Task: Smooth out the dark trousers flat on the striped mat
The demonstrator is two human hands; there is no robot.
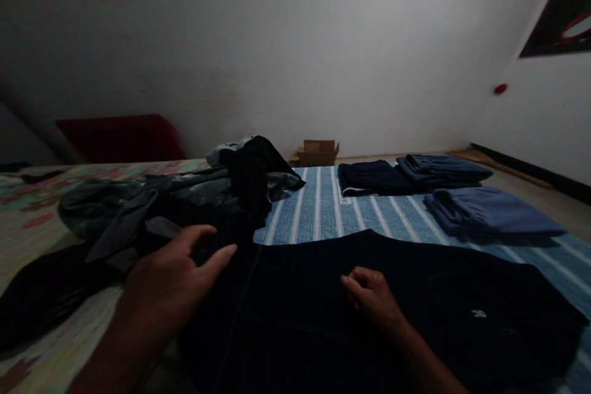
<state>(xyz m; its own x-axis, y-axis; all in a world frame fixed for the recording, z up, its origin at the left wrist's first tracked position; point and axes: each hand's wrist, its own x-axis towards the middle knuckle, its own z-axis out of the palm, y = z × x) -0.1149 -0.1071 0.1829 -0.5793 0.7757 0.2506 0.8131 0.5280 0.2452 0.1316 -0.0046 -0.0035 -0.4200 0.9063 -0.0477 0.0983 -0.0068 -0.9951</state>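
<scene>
Left hand [173,283] open at dark garment [415,314] edge, right hand [373,298] curled on it

clothes heap [184,203] left of spread garment [369,314]; folded stacks [443,191] behind right.

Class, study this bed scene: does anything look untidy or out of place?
Yes. A rumpled heap of dark and grey clothes sprawls unfolded beyond the left hand, unlike the three neatly folded blue garments on the blue striped sheet.
</scene>
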